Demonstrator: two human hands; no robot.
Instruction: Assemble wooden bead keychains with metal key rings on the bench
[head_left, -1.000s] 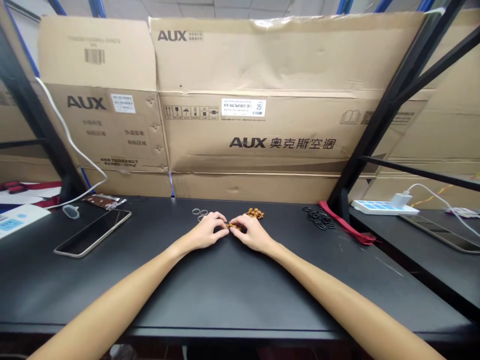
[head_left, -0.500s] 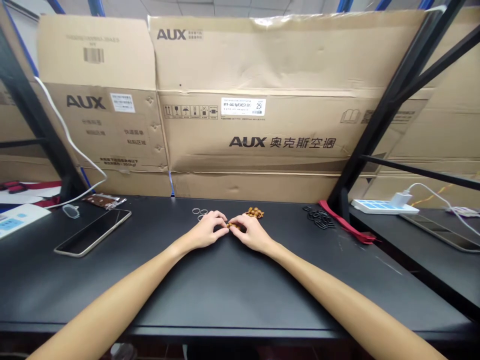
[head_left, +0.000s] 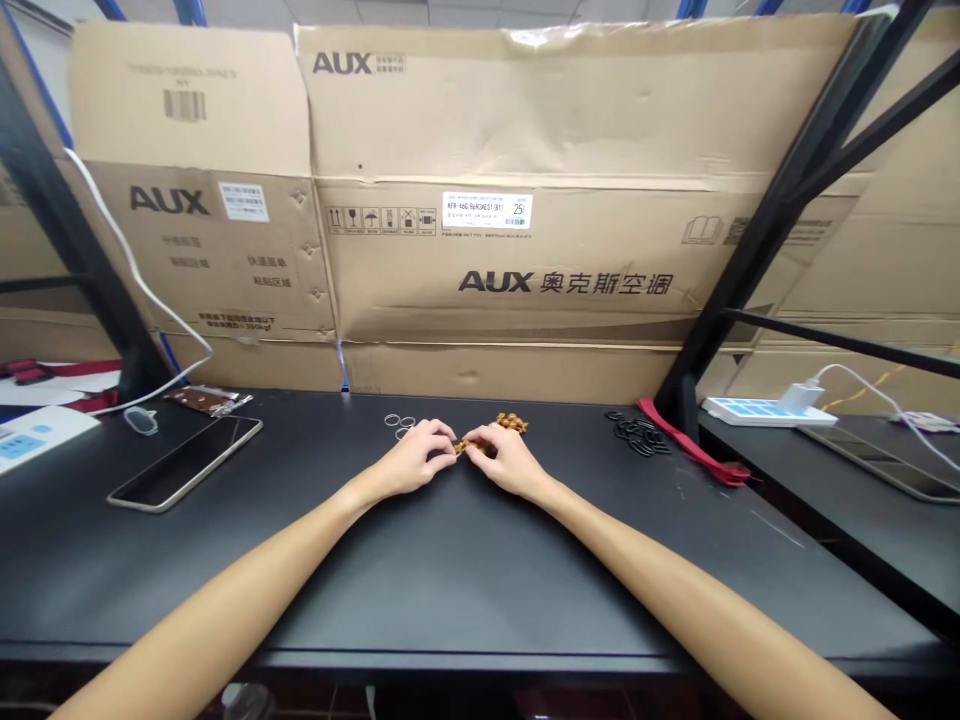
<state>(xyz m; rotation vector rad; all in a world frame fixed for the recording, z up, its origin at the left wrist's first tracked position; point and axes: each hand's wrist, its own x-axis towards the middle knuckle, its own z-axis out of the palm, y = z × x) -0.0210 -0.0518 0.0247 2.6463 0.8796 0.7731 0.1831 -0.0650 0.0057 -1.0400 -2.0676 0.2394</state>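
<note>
Near the middle of the black table, my left hand [head_left: 417, 457] and my right hand [head_left: 505, 461] meet fingertip to fingertip. Between them is a small brown beaded charm [head_left: 471, 446]. My right thumb and fingers pinch its body, partly hiding it. At my left fingertips a thin yellowish end of it shows, pinched between thumb and forefinger; its exact shape is too small to tell. Just behind my right hand lies a pile of similar brown beaded charms [head_left: 513, 423]. Several thin metal rings [head_left: 393, 421] lie beyond my left hand, one partly covered by its fingers.
Black oval clips [head_left: 639, 436] lie in a heap at the right, beside a red strap [head_left: 694, 447]. A phone [head_left: 187, 464] and a brown packet [head_left: 206, 399] lie at the left. Cardboard [head_left: 495, 240] walls off the back. A power strip [head_left: 757, 411] sits far right.
My right hand has shifted slightly right, and a thin yellowish end now shows between the two hands' fingertips. My left hand has barely moved.
</note>
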